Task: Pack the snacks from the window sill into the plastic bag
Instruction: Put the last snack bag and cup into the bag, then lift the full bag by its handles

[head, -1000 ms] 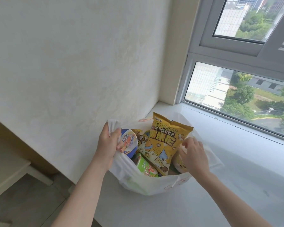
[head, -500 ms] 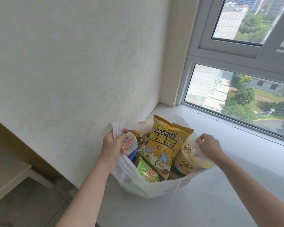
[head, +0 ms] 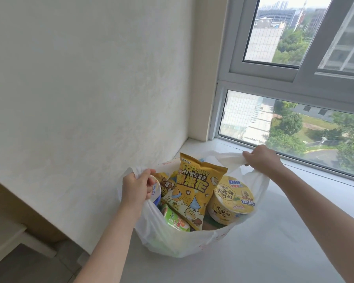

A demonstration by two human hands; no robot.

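From the head camera, a thin, crinkled white plastic bag sits on the smooth pale window sill, close to the textured wall. The left hand grips the bag's left handle in curled fingers; the right hand clenches the bunched right handle, pulling the mouth wide. Inside stand a glossy yellow popcorn packet (upright, crimped top), a round yellow noodle bowl just beside it, and a green wrapped snack.

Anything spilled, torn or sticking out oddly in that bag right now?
No spill or tear shows. The popcorn bag stands above the plastic bag's rim, so closing may be awkward. Both hands grip the handles.
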